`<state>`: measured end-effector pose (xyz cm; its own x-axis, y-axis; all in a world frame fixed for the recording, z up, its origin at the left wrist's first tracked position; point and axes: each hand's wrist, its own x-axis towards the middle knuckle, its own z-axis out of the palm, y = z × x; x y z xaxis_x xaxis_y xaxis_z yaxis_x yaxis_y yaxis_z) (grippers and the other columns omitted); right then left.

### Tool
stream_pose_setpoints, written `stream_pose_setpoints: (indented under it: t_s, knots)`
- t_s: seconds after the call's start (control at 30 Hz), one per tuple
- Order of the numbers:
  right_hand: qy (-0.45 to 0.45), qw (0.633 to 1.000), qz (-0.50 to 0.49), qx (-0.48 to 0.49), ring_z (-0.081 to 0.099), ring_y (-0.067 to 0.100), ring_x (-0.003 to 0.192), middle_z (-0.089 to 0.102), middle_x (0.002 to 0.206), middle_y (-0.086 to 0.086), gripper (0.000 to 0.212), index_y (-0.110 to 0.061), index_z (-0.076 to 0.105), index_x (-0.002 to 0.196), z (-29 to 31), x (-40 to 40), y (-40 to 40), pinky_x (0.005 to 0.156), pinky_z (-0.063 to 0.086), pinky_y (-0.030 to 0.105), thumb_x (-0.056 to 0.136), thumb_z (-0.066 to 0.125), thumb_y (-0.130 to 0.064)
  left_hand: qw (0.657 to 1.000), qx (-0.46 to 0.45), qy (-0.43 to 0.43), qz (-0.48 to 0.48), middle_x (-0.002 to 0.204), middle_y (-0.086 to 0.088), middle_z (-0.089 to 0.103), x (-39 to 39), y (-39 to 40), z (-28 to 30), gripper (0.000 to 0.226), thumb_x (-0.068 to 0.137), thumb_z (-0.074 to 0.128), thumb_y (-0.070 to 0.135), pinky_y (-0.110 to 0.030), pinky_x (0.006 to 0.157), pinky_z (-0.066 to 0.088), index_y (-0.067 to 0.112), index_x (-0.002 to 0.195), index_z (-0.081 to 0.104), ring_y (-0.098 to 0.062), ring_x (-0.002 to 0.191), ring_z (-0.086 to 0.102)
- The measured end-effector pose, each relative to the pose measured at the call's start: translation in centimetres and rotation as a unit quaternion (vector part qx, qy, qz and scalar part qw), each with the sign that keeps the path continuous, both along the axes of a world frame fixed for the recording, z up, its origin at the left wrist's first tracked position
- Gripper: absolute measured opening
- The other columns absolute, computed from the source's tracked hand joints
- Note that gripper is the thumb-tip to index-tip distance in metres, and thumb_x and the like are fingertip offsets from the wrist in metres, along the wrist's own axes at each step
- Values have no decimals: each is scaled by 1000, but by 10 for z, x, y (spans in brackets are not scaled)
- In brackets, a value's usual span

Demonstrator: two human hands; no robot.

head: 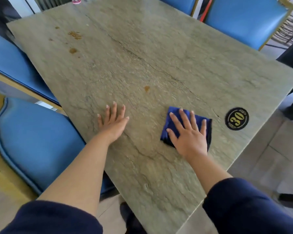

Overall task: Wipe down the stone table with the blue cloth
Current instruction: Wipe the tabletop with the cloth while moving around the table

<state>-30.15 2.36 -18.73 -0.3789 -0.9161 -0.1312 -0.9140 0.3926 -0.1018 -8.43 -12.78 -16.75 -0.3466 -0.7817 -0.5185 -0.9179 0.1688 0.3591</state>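
A grey-green stone table fills the head view. A folded dark blue cloth lies on it near the right front. My right hand lies flat on top of the cloth, fingers spread, pressing it to the stone. Flat on the bare stone to the left rests my left hand, fingers apart and holding nothing. Brown stains show on the table: one just beyond my hands, and a group with another spot toward the far left.
A round black badge with a gold 30 sits on the table right of the cloth. Blue padded chairs stand at the left and at the far right. A small pink object lies at the far edge.
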Motion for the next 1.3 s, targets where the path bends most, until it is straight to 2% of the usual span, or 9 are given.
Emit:
stream_pose_setpoints:
  t_s: [0.1, 0.23, 0.37, 0.63, 0.73, 0.9, 1.0, 1.1, 1.3]
  knots:
    - [-20, 995, -97, -10, -19, 29, 145, -12, 160, -8, 61, -42, -5, 149, 5, 49, 0, 111, -10, 63, 94, 11, -60, 999, -27, -37, -18, 152, 7, -38, -1, 3, -2, 57, 99, 11, 53, -49, 113, -23, 41, 146, -19, -17, 138, -38]
    - [-34, 996, 66, -40, -16, 33, 145, -1, 161, -5, 60, -38, 6, 151, 4, 141, 26, 110, -7, 67, 96, 19, -57, 997, -44, -59, -27, 153, 5, -36, -3, 4, -3, 63, 98, 16, 56, -50, 113, -22, 39, 148, -17, -19, 139, -36]
    - [-28, 983, 177, -39, 0, 28, 148, 10, 160, -7, 60, -41, 12, 150, -4, 143, 60, 113, 1, 62, 95, 25, -61, 995, -36, -74, -48, 152, 3, -39, -2, 2, 0, 71, 94, 18, 63, -52, 113, -21, 36, 148, -20, -21, 138, -38]
    - [10, 978, -208, -14, -16, 23, 146, -11, 160, -9, 62, -43, -6, 149, -1, 127, 104, 115, -9, 57, 92, 11, -63, 992, -18, -75, -95, 151, -3, -40, 0, 4, 7, 81, 88, 16, 73, -57, 112, -20, 33, 148, -20, -28, 138, -38]
    - [19, 954, -297, -30, -7, 31, 147, 1, 161, 0, 63, -34, 9, 152, -3, 183, 111, 113, -2, 63, 93, 18, -58, 993, -11, -65, -97, 154, -4, -36, 0, 3, 9, 84, 86, 16, 76, -58, 113, -16, 32, 149, -17, -29, 140, -35]
    - [-4, 964, -262, -44, 6, 42, 145, 18, 159, 5, 63, -28, 24, 150, -5, 236, 79, 109, 6, 69, 92, 28, -53, 993, -25, -66, -93, 153, -2, -37, 2, 5, 11, 85, 87, 18, 76, -56, 113, -18, 32, 149, -19, -27, 140, -35]
    - [-4, 994, -100, -39, -6, 39, 145, 8, 161, 0, 63, -33, 14, 151, -6, 220, 65, 110, 2, 68, 94, 25, -57, 995, -32, -60, -76, 155, 1, -33, -1, 3, 11, 79, 89, 21, 72, -54, 114, -17, 34, 151, -12, -24, 142, -30]
    - [-1, 999, 24, -35, 6, 32, 147, 16, 159, -7, 63, -41, 19, 149, -3, 174, 49, 114, 4, 62, 90, 27, -63, 995, -25, -61, -77, 159, 5, -24, 2, -10, 16, 68, 94, 26, 62, -53, 117, -7, 37, 152, -1, -26, 146, -20]
    - [-28, 971, -239, -13, -20, 31, 144, -15, 158, -7, 63, -38, -6, 150, 3, 155, -4, 112, -14, 59, 95, 15, -59, 983, -60, -59, -165, 159, 4, 6, 12, -57, 29, 48, 99, 39, 38, -49, 115, 21, 41, 146, 27, -32, 143, 7]
